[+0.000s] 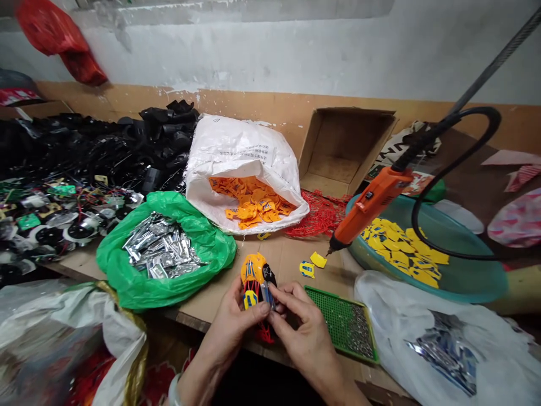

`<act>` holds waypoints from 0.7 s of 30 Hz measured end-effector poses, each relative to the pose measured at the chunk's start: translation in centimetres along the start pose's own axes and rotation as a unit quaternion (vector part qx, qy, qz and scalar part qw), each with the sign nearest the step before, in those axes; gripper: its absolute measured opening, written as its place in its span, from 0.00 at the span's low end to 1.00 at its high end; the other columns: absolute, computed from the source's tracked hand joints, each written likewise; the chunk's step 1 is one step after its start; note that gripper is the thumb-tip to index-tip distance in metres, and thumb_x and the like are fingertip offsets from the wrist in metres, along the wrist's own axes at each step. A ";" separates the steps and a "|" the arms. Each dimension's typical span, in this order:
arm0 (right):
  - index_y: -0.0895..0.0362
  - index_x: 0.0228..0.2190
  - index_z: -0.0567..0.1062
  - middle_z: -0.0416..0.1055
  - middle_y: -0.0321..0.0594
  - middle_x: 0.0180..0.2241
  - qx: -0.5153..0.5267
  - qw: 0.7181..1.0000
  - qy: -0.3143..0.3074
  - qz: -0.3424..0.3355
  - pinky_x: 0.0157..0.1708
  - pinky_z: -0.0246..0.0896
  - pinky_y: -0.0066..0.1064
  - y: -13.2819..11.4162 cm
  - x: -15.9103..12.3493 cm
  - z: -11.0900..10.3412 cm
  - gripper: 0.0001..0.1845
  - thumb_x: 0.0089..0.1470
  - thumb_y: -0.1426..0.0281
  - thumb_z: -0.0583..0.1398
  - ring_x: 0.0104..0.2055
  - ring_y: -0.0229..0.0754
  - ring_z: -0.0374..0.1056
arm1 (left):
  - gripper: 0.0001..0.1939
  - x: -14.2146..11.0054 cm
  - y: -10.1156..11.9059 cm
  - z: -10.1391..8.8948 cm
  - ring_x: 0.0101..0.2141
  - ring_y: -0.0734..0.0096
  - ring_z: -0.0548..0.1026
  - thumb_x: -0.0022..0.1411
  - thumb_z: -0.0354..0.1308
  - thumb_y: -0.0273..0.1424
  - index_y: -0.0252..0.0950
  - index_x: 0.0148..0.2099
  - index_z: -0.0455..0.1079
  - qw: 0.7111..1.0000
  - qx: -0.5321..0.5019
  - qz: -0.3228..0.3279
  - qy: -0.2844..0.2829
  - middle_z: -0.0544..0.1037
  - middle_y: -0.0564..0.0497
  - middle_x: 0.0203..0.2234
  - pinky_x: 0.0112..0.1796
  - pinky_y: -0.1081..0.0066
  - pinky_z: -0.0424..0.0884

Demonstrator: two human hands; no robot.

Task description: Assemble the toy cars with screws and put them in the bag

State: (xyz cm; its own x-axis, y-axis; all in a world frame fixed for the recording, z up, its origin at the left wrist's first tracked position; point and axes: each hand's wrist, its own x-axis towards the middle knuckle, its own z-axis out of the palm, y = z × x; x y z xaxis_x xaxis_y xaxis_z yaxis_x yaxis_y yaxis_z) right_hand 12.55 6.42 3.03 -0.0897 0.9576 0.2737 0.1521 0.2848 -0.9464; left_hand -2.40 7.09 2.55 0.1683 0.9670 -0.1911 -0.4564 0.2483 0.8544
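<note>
Bare and curled inward, the left hand [234, 320] grips the left flank of a rounded orange plastic body [253, 268] with yellow and blue trim, thumb across its near end. On the body's right side, the right hand [302, 322] closes thumb and fingertips about a narrow silvery piece [266, 293]. Held tilted between both hands, the body is over the near edge of a cardboard-covered tabletop [287, 259].

It looks light, stiff and smooth, perhaps slippery; its broad flanks seem the best hold, while the thin silvery piece may scratch or bend.

Right of the body lies a green perforated plastic tray [327, 316] with small metal screws [359, 332]; beyond that, two yellow plastic pieces [307, 269] and a hanging orange electric screwdriver [372, 204]. Left of the body, a crumpled green plastic bag [122, 276] holds shiny silvery parts [164, 248].

Fingers hide the body's underside; whether the silvery piece is attached cannot be told. Red strands [265, 334] below are hard to make out.
</note>
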 end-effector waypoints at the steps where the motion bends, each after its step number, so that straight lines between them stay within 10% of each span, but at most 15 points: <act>1: 0.50 0.44 0.84 0.69 0.38 0.33 -0.008 1.000 -0.006 -0.002 0.30 0.69 0.25 -0.2 0.0 0.0 0.18 0.54 0.78 0.62 0.32 0.38 0.68 | 0.28 0.1 -0.1 0.0 0.40 0.65 0.77 0.51 0.76 0.35 0.37 0.52 0.72 1.000 -0.002 -0.009 0.004 0.80 0.48 0.40 0.43 0.69 0.72; 13: 0.52 0.51 0.78 0.70 0.41 0.39 0.002 1.000 -0.009 0.024 0.34 0.72 0.31 0.2 -0.1 -0.6 0.23 0.53 0.76 0.62 0.33 0.39 0.70 | 0.22 1.7 -1.6 0.1 0.28 0.75 0.72 0.47 0.76 0.36 0.32 0.40 0.72 0.998 -0.024 -0.026 0.051 0.76 0.53 0.28 0.31 0.76 0.70; 21: 0.51 0.50 0.70 0.68 0.45 0.48 0.023 0.940 0.340 -0.037 0.58 0.59 0.54 1.0 7.7 -11.9 0.35 0.40 0.60 0.73 0.49 0.50 0.68 | 0.23 1.8 -1.9 0.1 0.24 0.69 0.74 0.44 0.76 0.40 0.33 0.35 0.71 0.990 -0.102 -0.077 0.061 0.73 0.53 0.23 0.26 0.70 0.72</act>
State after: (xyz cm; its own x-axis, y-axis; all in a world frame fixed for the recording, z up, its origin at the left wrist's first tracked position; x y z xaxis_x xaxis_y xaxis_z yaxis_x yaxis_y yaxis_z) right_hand 23.71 14.54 6.25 0.5529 0.7460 0.3711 0.1269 0.3648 -0.9224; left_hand -1.11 8.35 0.66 0.1490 0.9135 -0.3786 -0.6020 0.3876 0.6982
